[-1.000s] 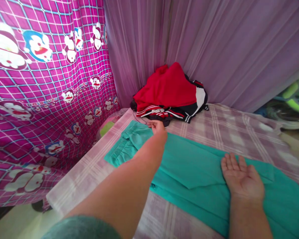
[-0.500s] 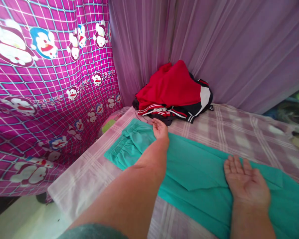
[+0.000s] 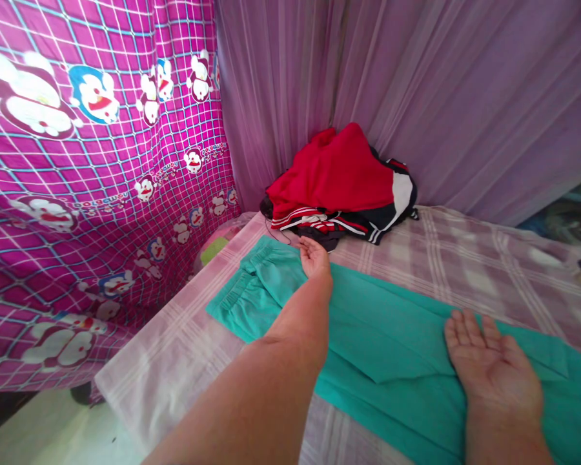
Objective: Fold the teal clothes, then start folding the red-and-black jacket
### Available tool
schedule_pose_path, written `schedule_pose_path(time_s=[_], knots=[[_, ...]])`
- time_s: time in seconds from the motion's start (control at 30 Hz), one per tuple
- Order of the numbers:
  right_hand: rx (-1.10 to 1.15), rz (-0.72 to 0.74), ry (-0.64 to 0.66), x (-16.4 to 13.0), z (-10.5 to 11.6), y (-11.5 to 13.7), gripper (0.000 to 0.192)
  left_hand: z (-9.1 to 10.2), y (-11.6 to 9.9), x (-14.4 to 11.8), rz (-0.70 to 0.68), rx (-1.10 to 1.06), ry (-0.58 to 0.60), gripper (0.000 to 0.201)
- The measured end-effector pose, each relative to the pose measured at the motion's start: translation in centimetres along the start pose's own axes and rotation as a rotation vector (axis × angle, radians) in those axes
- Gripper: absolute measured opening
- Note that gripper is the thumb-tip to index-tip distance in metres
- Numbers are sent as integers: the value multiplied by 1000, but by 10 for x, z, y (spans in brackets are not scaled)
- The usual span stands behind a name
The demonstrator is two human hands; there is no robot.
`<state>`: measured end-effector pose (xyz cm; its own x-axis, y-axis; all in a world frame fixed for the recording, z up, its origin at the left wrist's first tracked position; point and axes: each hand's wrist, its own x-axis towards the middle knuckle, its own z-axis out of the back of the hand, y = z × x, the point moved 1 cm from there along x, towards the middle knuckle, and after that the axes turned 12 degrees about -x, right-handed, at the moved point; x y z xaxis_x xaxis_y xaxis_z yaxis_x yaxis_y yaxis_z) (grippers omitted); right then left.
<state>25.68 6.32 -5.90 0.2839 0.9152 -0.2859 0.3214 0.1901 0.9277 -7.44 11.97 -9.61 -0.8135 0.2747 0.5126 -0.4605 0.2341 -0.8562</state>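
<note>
Teal pants (image 3: 397, 336) lie folded lengthwise on the bed, with the gathered elastic waistband (image 3: 235, 284) at the left end. My left hand (image 3: 314, 256) is over the far edge of the pants near the waistband, palm turned up and fingers stretched out. Over the leg part on the right, my right hand (image 3: 494, 358) rests palm up with its fingers extended. Neither hand grips the cloth. Whether the backs of the hands press on the fabric cannot be made out.
A heap of red, black and white clothes (image 3: 343, 177) sits behind the pants, against a purple curtain (image 3: 465, 97). A pink cartoon-print curtain (image 3: 101, 213) hangs at the left. Beneath everything is a plaid bedsheet (image 3: 174, 349), its edge above a pale floor (image 3: 77, 429).
My right hand appears slightly further right and lower, still palm up. The whole view has shifted a little; my left hand stays at the same part of the pants.
</note>
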Motion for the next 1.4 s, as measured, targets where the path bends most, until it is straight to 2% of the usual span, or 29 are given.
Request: schedule_pose_path(time_s=[0.13,0.23,0.33,0.47,0.57,0.67,0.73,0.83,0.93,1.0,1.07,1.13,1.27,1.4], knots=[[19,-25,-3,-1,-2,2,26,6,-5,4,-41,309,184,60],[65,-59,-28,-1,-3,3,26,13,-14,5,-77,529,357,50],[138,-92,-29,4,0,-1,26,19,-27,8,-120,715,543,43],[231,-64,62,14,6,-11,24,28,-53,27,-156,902,781,34],[270,-60,109,17,8,-16,25,51,-74,47,-194,965,921,29],[221,-33,113,15,6,-16,26,89,-85,53,-275,947,1010,39],[100,54,135,9,1,-13,30,114,-82,49,-326,951,1049,50],[-318,292,176,-7,-15,-8,46,138,-67,38,-301,991,1080,61],[-962,617,352,-30,-38,-6,55,140,-57,33,-282,1010,1071,65],[-1381,726,411,-41,-48,-8,55,137,-56,33,-275,1019,1070,67],[-1687,701,375,-45,-48,-9,56,134,-58,35,-265,1031,1074,68],[-1846,609,286,-41,-40,-8,59,133,-61,37,-255,1042,1084,69],[-1931,457,114,-22,-10,2,64,133,-63,38,-259,1054,1098,69],[-1966,401,-21,-3,17,16,64,132,-63,38,-251,1060,1102,69]])
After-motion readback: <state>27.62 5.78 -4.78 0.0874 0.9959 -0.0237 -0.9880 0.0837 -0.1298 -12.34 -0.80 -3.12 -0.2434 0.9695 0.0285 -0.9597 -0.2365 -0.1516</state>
